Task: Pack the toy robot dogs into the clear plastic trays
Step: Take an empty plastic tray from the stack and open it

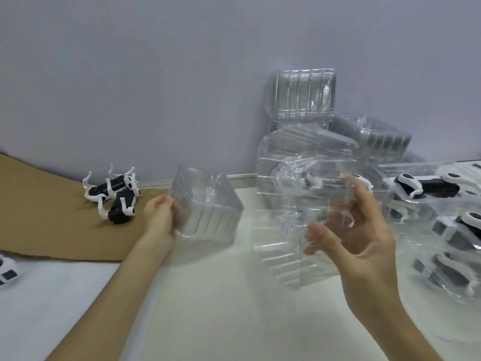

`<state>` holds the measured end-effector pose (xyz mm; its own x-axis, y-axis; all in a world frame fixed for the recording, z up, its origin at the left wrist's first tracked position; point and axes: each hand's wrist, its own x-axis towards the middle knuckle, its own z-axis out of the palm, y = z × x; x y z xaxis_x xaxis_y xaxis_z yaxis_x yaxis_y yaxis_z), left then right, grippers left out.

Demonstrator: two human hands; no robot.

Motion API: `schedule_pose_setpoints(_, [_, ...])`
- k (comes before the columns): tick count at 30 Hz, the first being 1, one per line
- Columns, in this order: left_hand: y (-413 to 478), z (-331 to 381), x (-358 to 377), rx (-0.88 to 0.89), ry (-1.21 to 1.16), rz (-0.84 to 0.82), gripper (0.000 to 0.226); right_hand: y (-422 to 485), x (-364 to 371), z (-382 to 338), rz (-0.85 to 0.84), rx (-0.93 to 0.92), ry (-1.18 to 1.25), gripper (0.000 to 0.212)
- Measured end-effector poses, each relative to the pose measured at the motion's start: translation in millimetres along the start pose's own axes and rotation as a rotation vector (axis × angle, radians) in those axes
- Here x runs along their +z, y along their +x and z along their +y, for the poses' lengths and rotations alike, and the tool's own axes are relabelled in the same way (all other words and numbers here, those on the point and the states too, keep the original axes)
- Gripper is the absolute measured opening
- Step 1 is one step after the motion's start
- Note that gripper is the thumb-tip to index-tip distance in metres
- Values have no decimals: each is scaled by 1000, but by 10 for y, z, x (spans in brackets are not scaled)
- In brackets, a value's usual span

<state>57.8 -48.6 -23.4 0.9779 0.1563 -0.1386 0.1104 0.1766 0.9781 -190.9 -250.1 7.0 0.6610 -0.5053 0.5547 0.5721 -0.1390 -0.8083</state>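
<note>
My left hand grips one side of a clear plastic tray half that rests tilted on the table. My right hand holds a larger clear plastic tray lifted off the table, thumb on its near face and fingers behind it. Two black-and-white toy robot dogs lie on their backs on brown cardboard at the left. Through the lifted tray a dog shows faintly. Packed dogs in trays lie at the right.
More clear trays lean against the grey wall at the back, one tipped to the right. Part of another toy dog shows at the left edge. The white table stretches toward me between my arms.
</note>
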Motion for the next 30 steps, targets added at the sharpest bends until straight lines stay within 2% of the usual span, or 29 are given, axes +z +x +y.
schedule_pose_setpoints(3, [265,-135,351,-35,196,-21,27,-45,17,48,-20,25,13,76])
schedule_pose_setpoints(5, [334,-198,501,-5,293,49,24,-60,14,99,-51,47,22,74])
schedule_pose_setpoints(7, [319,-221,627,105,234,69,18,-58,3,130,-70,66,30,75])
schedule_pose_setpoints(10, [121,-172,729,117,85,-185,24,-63,18,137,-71,77,17,75])
schedule_pose_setpoints(11, [31,-149,729,125,79,-225,23,-68,30,134,-74,78,10,76])
schedule_pose_setpoints(15, [-511,-42,586,384,75,-138,18,-80,83,123,-103,75,24,77])
schedule_pose_setpoints(16, [-708,-10,518,455,33,-213,23,-83,94,126,-105,74,23,78])
schedule_pose_setpoints(19, [-1319,43,240,541,23,-620,30,-104,127,142,-128,82,-3,76])
schedule_pose_setpoints(21, [-1619,32,74,520,46,-741,24,-145,154,153,-181,75,-60,75])
schedule_pose_setpoints(25, [-1815,-27,-96,559,84,-655,17,-241,220,168,-271,34,-119,69])
schedule_pose_setpoints(30, [-1785,-79,-171,435,-43,-622,12,-252,244,182,-296,158,-196,28])
